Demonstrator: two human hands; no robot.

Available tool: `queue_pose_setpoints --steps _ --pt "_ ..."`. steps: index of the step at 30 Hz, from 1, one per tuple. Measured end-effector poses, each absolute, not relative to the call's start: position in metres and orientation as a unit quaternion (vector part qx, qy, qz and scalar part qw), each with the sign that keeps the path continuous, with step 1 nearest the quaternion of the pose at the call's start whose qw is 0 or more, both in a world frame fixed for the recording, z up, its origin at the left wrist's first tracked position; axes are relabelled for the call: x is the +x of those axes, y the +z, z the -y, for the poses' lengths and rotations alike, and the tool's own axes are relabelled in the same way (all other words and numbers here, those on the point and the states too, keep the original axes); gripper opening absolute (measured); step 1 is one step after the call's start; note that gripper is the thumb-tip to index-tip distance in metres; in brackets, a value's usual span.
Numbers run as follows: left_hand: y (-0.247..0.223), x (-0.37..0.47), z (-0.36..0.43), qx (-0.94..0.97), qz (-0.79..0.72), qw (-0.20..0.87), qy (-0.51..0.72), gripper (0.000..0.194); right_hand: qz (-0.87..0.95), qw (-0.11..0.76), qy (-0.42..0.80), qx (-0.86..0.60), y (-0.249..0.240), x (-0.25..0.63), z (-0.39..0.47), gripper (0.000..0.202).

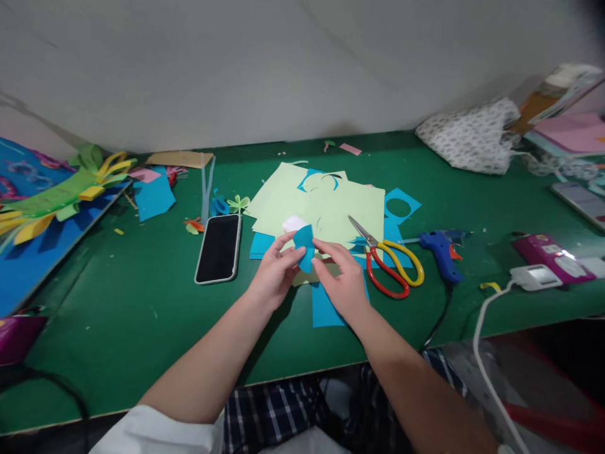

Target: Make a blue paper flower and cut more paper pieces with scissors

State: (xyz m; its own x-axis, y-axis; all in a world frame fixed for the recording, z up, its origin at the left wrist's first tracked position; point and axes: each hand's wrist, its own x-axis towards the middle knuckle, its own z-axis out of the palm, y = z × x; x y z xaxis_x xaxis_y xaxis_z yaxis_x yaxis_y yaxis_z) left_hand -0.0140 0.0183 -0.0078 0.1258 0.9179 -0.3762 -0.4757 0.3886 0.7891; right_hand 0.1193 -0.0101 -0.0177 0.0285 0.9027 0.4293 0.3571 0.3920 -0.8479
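A small cut piece of blue paper (305,237) is held between my two hands, above a pile of pale green sheets (278,195). My left hand (280,268) pinches its left edge between thumb and fingers. On the other side, my right hand (344,276) grips the right edge with its fingertips. Just behind the piece lies a small white object (293,223), partly hidden. To the right, scissors (386,255) with one red and one yellow handle rest with their blades on the pale green paper. Blue sheets (328,309) stick out below the pile.
Left of my hands lies a phone (218,249), near small paper flowers (239,203). A blue glue gun (442,249) with a cord is on the right, before a purple box (551,255) and white cable (484,321). A patterned pouch (472,135) sits against the wall; a paper craft (57,195) stands far left.
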Motion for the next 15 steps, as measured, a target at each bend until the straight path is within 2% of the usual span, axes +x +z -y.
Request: queue_pose_setpoints --steps 3,10,15 --pt "-0.0070 -0.0139 -0.0180 0.249 -0.444 0.704 0.496 0.044 0.655 0.524 0.256 -0.481 -0.0178 0.1189 0.0105 0.039" --pt "-0.0049 -0.0132 -0.0170 0.273 -0.447 0.689 0.501 0.044 0.673 0.503 0.270 -0.471 -0.0173 0.1178 0.0104 0.033" --pt "-0.0036 -0.0132 -0.0146 0.342 -0.439 0.643 0.526 0.043 0.672 0.499 0.286 -0.466 -0.0178 0.1171 0.0104 0.041"
